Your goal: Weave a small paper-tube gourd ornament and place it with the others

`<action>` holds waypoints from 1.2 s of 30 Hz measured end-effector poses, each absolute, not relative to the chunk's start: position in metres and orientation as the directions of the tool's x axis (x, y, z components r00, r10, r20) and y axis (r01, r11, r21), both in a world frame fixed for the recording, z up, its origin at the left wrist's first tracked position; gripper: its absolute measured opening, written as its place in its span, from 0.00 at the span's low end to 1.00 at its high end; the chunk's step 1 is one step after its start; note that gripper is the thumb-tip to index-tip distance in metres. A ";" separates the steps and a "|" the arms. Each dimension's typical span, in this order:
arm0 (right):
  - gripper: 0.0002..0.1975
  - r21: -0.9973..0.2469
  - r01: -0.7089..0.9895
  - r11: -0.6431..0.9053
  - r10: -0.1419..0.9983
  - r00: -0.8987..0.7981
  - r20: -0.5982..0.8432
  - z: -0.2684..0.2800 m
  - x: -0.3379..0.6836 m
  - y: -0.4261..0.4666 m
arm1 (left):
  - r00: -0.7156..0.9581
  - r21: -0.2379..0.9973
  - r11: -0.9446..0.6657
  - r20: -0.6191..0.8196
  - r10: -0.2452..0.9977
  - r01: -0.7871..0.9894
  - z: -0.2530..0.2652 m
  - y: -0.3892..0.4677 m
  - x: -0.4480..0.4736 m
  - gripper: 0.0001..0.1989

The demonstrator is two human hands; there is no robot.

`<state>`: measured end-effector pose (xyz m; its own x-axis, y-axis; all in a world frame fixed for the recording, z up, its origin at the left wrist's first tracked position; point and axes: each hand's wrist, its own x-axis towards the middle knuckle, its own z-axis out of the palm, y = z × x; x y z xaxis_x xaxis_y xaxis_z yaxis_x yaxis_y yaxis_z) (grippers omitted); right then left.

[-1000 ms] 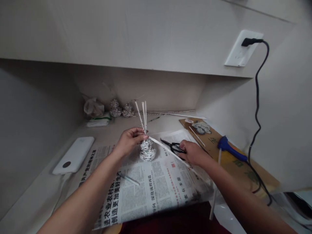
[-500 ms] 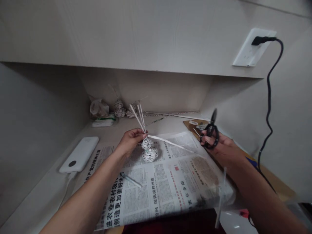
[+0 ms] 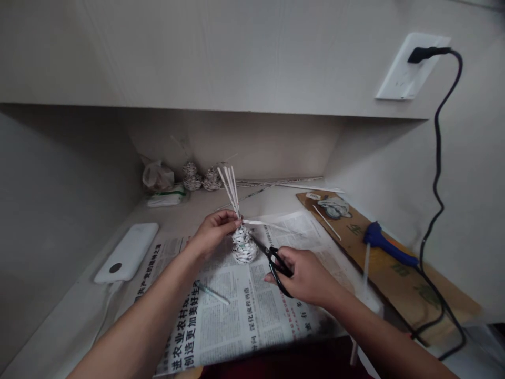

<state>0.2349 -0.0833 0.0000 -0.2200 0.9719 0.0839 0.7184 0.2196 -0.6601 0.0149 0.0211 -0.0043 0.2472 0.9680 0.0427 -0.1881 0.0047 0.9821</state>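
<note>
A small gourd-shaped piece woven from rolled newspaper strips [image 3: 244, 248] stands on the spread newspaper [image 3: 229, 326]. My left hand [image 3: 216, 230] pinches it at the neck, where several paper strips [image 3: 232, 192] rise upward. One more strip [image 3: 272, 226] sticks out to the right from the same spot. In my right hand [image 3: 302, 273] are black-handled scissors [image 3: 278, 266], fingers through the loops. Their blades point up and left, with the tips at the woven piece's upper right side; whether they touch it I cannot tell.
Two more woven gourds [image 3: 192, 176] stand at the back beside a plastic bag [image 3: 157, 176]. A white power bank [image 3: 128, 252] lies at left. On the right, cardboard [image 3: 355, 226] carries a blue glue gun [image 3: 389, 246] with its black cord. Loose paper sticks [image 3: 284, 182] lie behind.
My right hand has brought the scissors left and down from above the cardboard to the woven piece. The upright strips are now bunched closer together in my left hand.
</note>
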 end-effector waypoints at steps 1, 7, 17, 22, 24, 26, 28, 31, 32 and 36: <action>0.18 -0.638 0.735 0.230 0.971 -0.216 0.102 -0.003 0.235 -0.081 | 0.259 0.982 0.002 0.048 0.965 -0.188 -0.003 0.020 0.015 0.14; 0.19 -0.578 0.790 0.207 0.978 -0.184 0.098 -0.011 0.235 -0.074 | 0.285 0.980 -0.006 0.063 0.957 -0.197 -0.003 0.020 0.014 0.13; 0.17 -0.566 0.791 0.233 0.972 -0.179 0.150 -0.006 0.232 -0.075 | 0.291 0.921 0.123 -0.012 0.957 -0.369 0.001 0.006 0.028 0.18; 0.17 -0.531 0.812 0.242 0.970 -0.187 0.156 0.001 0.230 -0.079 | 0.267 0.916 0.114 -0.008 0.964 -0.385 -0.001 0.003 0.032 0.18; 0.18 -0.529 0.814 0.241 0.970 -0.189 0.151 0.003 0.230 -0.079 | 0.260 0.916 0.113 -0.010 0.966 -0.385 -0.003 0.002 0.032 0.18; 0.19 -0.538 0.809 0.236 0.972 -0.190 0.141 0.003 0.231 -0.079 | 0.254 0.917 0.108 -0.008 0.967 -0.383 -0.004 0.001 0.033 0.19; 0.19 -0.554 0.800 0.231 0.973 -0.191 0.129 0.002 0.232 -0.078 | 0.251 0.920 0.104 -0.006 0.968 -0.379 -0.004 0.000 0.034 0.19; 0.18 -0.586 0.780 0.219 0.975 -0.192 0.109 0.000 0.234 -0.077 | 0.243 0.920 0.100 -0.005 0.970 -0.379 -0.003 -0.002 0.037 0.19; 0.18 -0.601 0.770 0.213 0.976 -0.192 0.101 0.000 0.234 -0.077 | 0.238 0.919 0.098 -0.005 0.971 -0.381 -0.002 -0.004 0.038 0.19; 0.19 -0.704 0.684 0.192 0.976 -0.209 0.063 -0.002 0.234 -0.077 | 0.218 0.912 0.107 -0.020 0.976 -0.396 0.001 -0.007 0.040 0.19</action>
